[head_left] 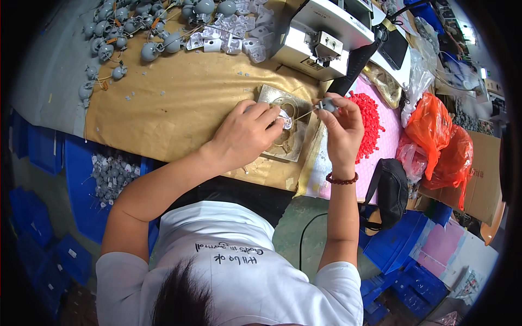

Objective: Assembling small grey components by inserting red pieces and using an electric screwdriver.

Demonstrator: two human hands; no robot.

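Note:
My left hand (247, 133) is closed over a small clear-white plastic piece (285, 118), its fingers bent at the left side of a square metal fixture plate (292, 154). The plate has round recesses and lies on the brown-covered table. To the right of the plate my right hand (343, 122) pinches a small grey rounded part (328, 105) between thumb and fingers. A thin cord (305, 114) runs from that part toward the clear piece. Whether the cord joins the clear piece is too small to tell.
Red small parts (367, 127) are heaped on a pink sheet to the right. A white machine (318, 46) stands behind the plate. Grey ball parts (149, 51) and clear plastic pieces (234, 35) lie at the back left. A black pouch (390, 187) and orange bags (429, 125) sit far right.

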